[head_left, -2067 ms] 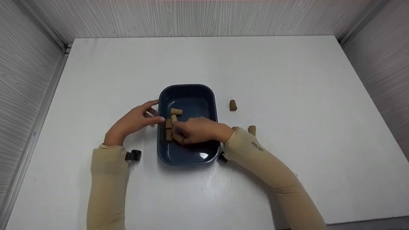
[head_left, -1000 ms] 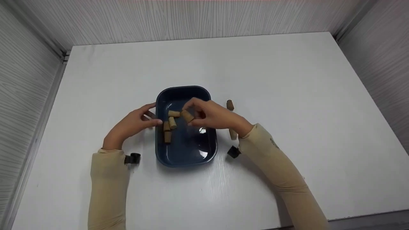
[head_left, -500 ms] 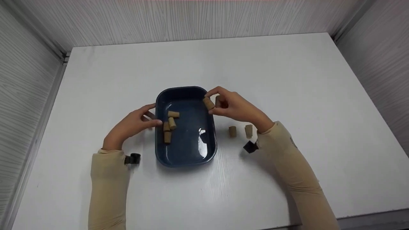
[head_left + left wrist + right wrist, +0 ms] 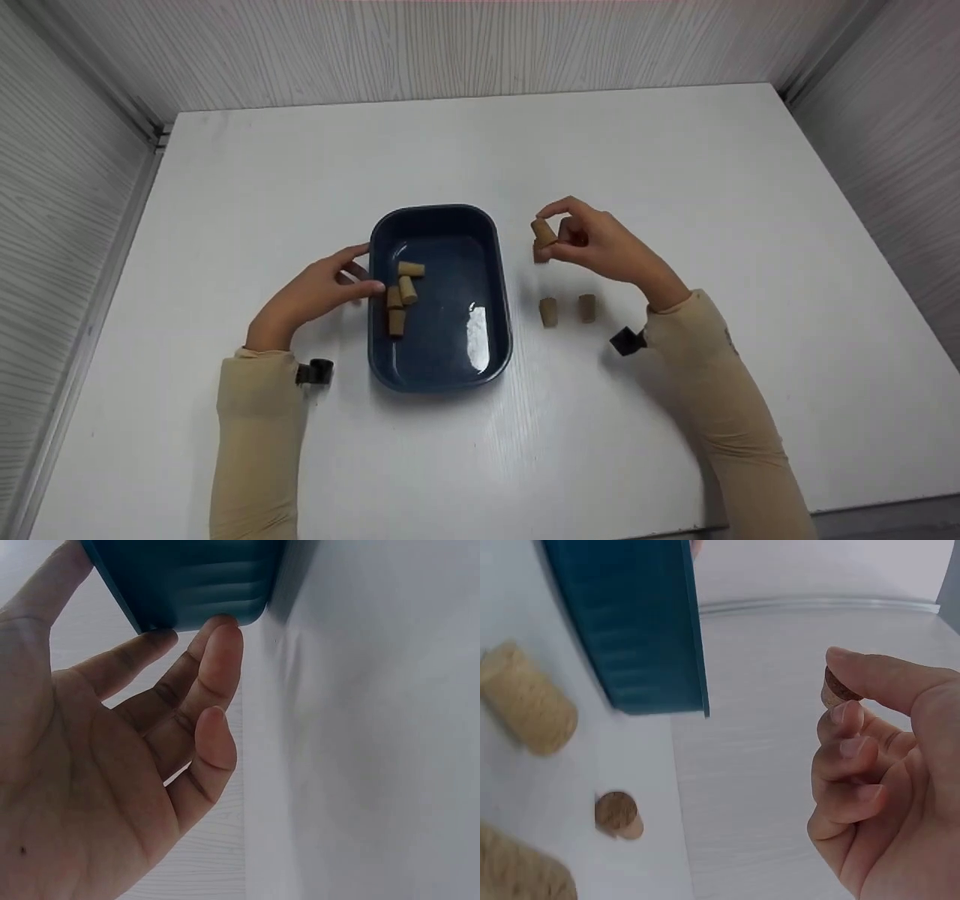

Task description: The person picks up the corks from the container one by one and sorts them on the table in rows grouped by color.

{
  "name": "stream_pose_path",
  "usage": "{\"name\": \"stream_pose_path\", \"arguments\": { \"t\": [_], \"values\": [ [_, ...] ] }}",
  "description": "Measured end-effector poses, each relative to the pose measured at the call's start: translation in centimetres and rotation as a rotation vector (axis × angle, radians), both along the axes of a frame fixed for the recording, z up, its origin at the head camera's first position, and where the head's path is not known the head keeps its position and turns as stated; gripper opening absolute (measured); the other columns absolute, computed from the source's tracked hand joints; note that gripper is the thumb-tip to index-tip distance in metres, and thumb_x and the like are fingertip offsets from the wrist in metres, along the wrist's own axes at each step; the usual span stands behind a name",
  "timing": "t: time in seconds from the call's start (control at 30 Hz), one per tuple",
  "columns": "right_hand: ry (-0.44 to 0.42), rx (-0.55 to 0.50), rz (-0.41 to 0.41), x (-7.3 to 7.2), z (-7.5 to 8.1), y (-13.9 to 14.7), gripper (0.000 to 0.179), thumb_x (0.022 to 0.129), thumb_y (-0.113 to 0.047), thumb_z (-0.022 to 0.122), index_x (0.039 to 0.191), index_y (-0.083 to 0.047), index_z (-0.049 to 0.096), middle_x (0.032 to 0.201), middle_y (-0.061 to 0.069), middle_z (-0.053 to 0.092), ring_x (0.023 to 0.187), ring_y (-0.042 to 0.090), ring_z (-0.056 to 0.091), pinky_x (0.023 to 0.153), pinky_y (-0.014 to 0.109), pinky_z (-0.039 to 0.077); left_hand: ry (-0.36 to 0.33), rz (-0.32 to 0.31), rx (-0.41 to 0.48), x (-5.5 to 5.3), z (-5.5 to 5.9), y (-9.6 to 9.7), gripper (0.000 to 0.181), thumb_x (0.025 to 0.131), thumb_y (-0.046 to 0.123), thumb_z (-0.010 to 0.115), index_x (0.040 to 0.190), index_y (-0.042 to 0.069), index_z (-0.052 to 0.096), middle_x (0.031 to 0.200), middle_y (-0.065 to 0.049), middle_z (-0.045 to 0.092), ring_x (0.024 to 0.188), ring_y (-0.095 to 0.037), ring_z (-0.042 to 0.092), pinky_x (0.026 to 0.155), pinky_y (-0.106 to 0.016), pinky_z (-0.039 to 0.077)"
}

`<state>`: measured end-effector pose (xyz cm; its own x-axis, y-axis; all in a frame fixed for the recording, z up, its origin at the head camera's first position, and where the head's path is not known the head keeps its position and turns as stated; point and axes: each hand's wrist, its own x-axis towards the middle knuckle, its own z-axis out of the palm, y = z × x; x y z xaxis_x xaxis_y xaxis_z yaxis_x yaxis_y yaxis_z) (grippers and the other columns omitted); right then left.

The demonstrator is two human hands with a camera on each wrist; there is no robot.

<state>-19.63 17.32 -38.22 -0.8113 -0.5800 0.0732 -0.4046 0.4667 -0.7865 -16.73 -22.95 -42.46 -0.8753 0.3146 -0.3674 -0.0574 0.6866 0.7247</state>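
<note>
In the head view my right hand (image 4: 600, 244) pinches a tapered cork stopper (image 4: 543, 232) between thumb and index finger, right of the tray. The right wrist view shows this cork (image 4: 834, 690) at the thumb tip, other fingers curled below. Just under it another cork (image 4: 540, 255) stands partly covered. Several corks (image 4: 407, 289), some lighter and some browner, lie in the left part of a dark blue rectangular tray (image 4: 450, 352). My left hand (image 4: 315, 289) touches the tray's left rim with thumb and index finger spread; in the left wrist view its remaining fingers (image 4: 217, 739) are loosely bent.
Two more corks, a left one (image 4: 549, 312) and a right one (image 4: 587, 307), are on the white table (image 4: 465, 465) right of the tray. A grooved light panel (image 4: 480, 52) borders the table's far edge. Small black mounts (image 4: 628, 341) stick out from both wrists.
My right hand has picked a cork out of the tray and carried it right, over the rim and above the table. The left hand has stayed at the tray's left rim.
</note>
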Motion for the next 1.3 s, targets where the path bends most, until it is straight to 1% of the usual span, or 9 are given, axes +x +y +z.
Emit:
{"name": "stream_pose_path", "arguments": {
  "t": [0.1,0.2,0.33,0.5,0.63,0.8,1.0,1.13,1.3],
  "values": [
    [0.007,0.005,-0.024,-0.2,-0.1,1.0,0.037,0.092,-0.016,0.067,0.126,-0.013,0.052,0.065,-0.001,0.048,0.059,0.009,0.039,0.059,0.023,0.035,-0.001,0.000,-0.003,-0.1,0.0,0.0,0.087,0.086,0.058,0.063,0.154,0.018,0.025,0.128,-0.014,0.057,0.099,-0.026,0.063,0.094,-0.046,0.043],
    [0.009,0.016,-0.055,-0.2,0.0,1.9,0.039,0.092,-0.015,0.067,0.127,-0.012,0.052,0.065,-0.001,0.048,0.060,0.009,0.039,0.060,0.023,0.035,-0.002,0.000,0.000,-0.1,0.2,0.1,0.084,0.088,0.054,0.063,0.154,0.019,0.026,0.127,-0.013,0.058,0.098,-0.026,0.063,0.093,-0.044,0.043],
    [0.010,0.042,-0.097,0.0,0.3,2.8,0.039,0.092,-0.009,0.065,0.128,-0.007,0.050,0.065,-0.001,0.048,0.059,0.007,0.037,0.060,0.023,0.034,0.002,-0.005,0.008,-0.1,0.2,0.1,0.084,0.088,0.055,0.063,0.154,0.019,0.026,0.126,-0.013,0.058,0.097,-0.026,0.063,0.091,-0.042,0.043],
    [-0.010,0.076,-0.129,-0.2,-0.1,3.9,0.040,0.092,-0.007,0.065,0.129,-0.006,0.050,0.066,-0.002,0.048,0.059,0.006,0.037,0.060,0.023,0.034,0.003,-0.007,0.011,0.1,0.1,0.0,0.087,0.086,0.058,0.063,0.154,0.018,0.026,0.127,-0.014,0.057,0.097,-0.026,0.063,0.090,-0.042,0.043],
    [-0.023,0.099,-0.134,-0.6,-1.0,4.7,0.040,0.092,-0.015,0.066,0.128,-0.010,0.050,0.068,-0.003,0.050,0.060,0.007,0.039,0.061,0.024,0.035,0.000,0.003,-0.002,0.1,0.0,-0.1,0.087,0.085,0.059,0.063,0.154,0.020,0.026,0.128,-0.013,0.057,0.098,-0.026,0.063,0.091,-0.042,0.044],
    [-0.036,0.140,-0.128,-1.0,-1.9,5.5,0.039,0.093,-0.021,0.066,0.127,-0.012,0.050,0.070,0.000,0.052,0.061,0.009,0.042,0.062,0.026,0.036,0.001,0.002,0.002,0.2,0.1,0.0,0.085,0.087,0.056,0.063,0.154,0.020,0.025,0.128,-0.014,0.057,0.099,-0.026,0.063,0.092,-0.044,0.044],
    [-0.082,0.219,-0.175,-1.8,-2.8,5.9,0.037,0.092,-0.023,0.066,0.125,-0.015,0.051,0.074,0.003,0.056,0.065,0.013,0.046,0.063,0.028,0.038,-0.010,0.007,0.013,0.3,0.1,0.3,0.086,0.086,0.057,0.064,0.154,0.021,0.026,0.128,-0.012,0.057,0.100,-0.026,0.062,0.092,-0.043,0.044],
    [-0.121,0.259,-0.210,-2.1,-3.2,6.0,0.039,0.091,-0.021,0.067,0.125,-0.013,0.051,0.081,0.005,0.058,0.070,0.016,0.050,0.065,0.030,0.039,0.002,-0.004,0.016,0.3,0.3,0.5,0.085,0.087,0.056,0.064,0.154,0.021,0.026,0.127,-0.013,0.058,0.099,-0.026,0.062,0.089,-0.041,0.043],
    [-0.161,0.282,-0.215,-2.5,-3.7,5.8,0.038,0.090,-0.020,0.067,0.122,-0.009,0.049,0.083,0.004,0.059,0.073,0.016,0.050,0.068,0.030,0.040,0.011,-0.014,0.028,0.3,0.5,0.6,0.085,0.086,0.057,0.064,0.154,0.021,0.027,0.126,-0.014,0.058,0.099,-0.026,0.062,0.088,-0.040,0.043]
  ]
}}
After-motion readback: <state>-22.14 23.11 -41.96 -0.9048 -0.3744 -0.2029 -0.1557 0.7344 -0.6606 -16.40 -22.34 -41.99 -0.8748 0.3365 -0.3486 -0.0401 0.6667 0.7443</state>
